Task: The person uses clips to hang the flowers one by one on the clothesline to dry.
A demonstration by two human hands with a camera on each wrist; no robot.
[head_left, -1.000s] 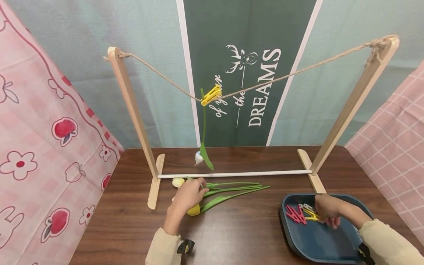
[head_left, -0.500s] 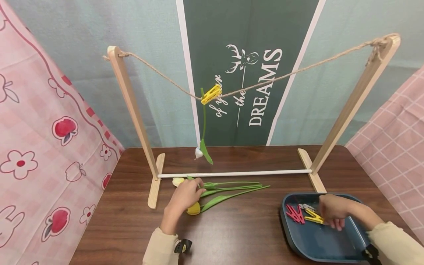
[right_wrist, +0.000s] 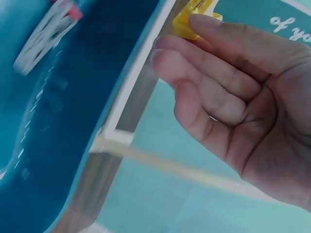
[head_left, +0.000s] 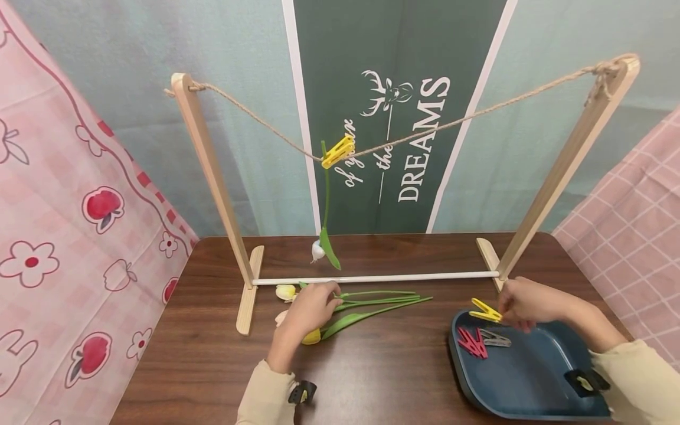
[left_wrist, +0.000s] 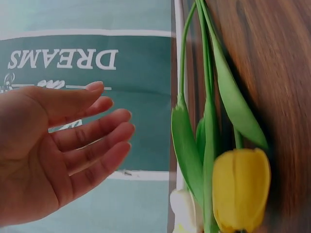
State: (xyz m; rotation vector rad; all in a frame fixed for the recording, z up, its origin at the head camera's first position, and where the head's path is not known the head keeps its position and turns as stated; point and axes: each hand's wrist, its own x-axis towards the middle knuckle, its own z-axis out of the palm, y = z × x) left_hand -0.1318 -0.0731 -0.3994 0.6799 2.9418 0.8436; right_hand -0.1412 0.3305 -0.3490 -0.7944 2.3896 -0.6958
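My right hand (head_left: 539, 302) pinches a yellow clothespin (head_left: 484, 311) by one end, above the far rim of the blue tray (head_left: 531, 383). In the right wrist view, thumb and forefinger meet on the clothespin (right_wrist: 188, 22). My left hand (head_left: 310, 308) is over the artificial tulips, partly covering them. Its fingers are loosely bent and empty in the left wrist view, beside a yellow tulip (left_wrist: 241, 189) and a white one (left_wrist: 184, 211). Another tulip (head_left: 327, 203) hangs head down from a rope (head_left: 425, 134), clipped by a second yellow clothespin (head_left: 338, 152).
Pink clothespins (head_left: 473, 343) and a grey one (head_left: 496, 338) lie in the tray. The rope runs between a left wooden post (head_left: 212, 171) and a right wooden post (head_left: 571, 171), joined low down by a white rod (head_left: 382, 278). A printed curtain (head_left: 372, 35) hangs behind.
My right hand has lifted the yellow clothespin out of the tray, up and away from me. My left hand has shifted slightly right over the tulips.
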